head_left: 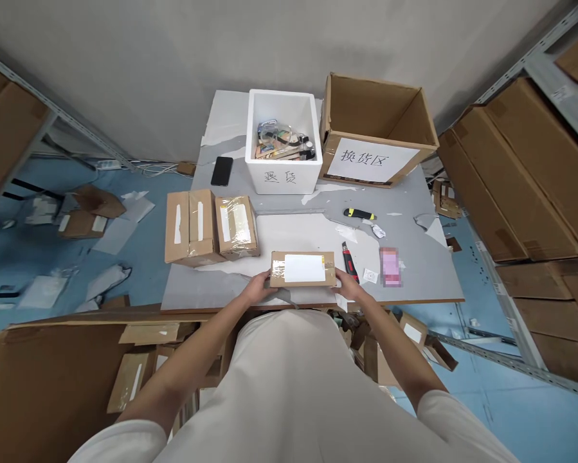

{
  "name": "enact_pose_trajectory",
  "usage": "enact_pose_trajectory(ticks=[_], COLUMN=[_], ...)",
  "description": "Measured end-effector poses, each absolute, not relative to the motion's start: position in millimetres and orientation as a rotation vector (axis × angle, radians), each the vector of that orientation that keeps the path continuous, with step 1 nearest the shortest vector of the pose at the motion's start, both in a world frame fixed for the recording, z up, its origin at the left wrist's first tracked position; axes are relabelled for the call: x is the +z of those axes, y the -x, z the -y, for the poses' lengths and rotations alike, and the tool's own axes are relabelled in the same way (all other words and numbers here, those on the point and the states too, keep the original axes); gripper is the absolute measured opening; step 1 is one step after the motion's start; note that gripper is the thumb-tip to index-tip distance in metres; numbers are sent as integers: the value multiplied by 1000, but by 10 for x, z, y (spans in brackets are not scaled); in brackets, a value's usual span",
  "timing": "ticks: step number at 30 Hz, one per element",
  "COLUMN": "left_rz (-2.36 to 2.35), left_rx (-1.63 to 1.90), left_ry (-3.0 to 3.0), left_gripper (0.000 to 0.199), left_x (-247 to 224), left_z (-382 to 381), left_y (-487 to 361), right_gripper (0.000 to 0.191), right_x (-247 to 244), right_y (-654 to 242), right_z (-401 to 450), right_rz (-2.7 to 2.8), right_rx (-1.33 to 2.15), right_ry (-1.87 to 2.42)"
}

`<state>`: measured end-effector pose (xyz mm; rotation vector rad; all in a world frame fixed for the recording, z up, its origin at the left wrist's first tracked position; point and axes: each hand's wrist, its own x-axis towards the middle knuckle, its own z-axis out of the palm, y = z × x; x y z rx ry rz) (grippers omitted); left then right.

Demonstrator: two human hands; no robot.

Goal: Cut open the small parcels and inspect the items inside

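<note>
Head view: a small flat cardboard parcel (303, 269) with a white label on top lies at the near edge of the grey bench (428, 270), straight in front of the person. The left hand (258, 287) holds the parcel's left end, fingers curled against its side; the right hand (347, 285) holds the right end the same way, so both grips are closed on the parcel, which sits flat and level between them.

Left of it on the bench stand two taped cardboard boxes side by side, touching: a larger box (190, 226) with white tape strips, and a smaller box (237, 227) wrapped in clear tape. Just right of the parcel lies a red utility knife (350, 262), near the right hand; further back lies a yellow and black cutter (359, 214). A small pink item (390, 267), blurred out, rests right of the red knife.

At the back of the bench stands a white foam box (283, 143) with mixed packaged goods inside and handwriting on its front. Beside it, to the right, is an open brown carton (378, 128) with a white paper sign on its front. A black phone (222, 171) lies left of the foam box.

Scraps of paper and flattened card lie on the blue floor (510, 411), and metal shelving (534, 148) with cartons stands at the right
</note>
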<state>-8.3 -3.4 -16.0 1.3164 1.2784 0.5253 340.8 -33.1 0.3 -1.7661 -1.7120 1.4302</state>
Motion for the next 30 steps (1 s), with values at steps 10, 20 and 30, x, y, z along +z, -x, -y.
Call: enact_pose_trajectory(ticks=[10,20,30], left_rz=[-1147,-1393,-1631], left_rx=[474,462,370], left_ry=[-1434,-1448,-1230], left_gripper=[66,58,58], left_x=[-384,-75,-218], left_z=[71,-93,-293], left_y=[94,83,-92], right_gripper=[44,38,53], right_x=[-120,107,-114], right_y=[-3338,-3392,-3244], right_z=[293,88,-108], right_rz=[1664,1551,1541], right_rx=[1468,1502,1290], right_ry=[1650,1517,1973])
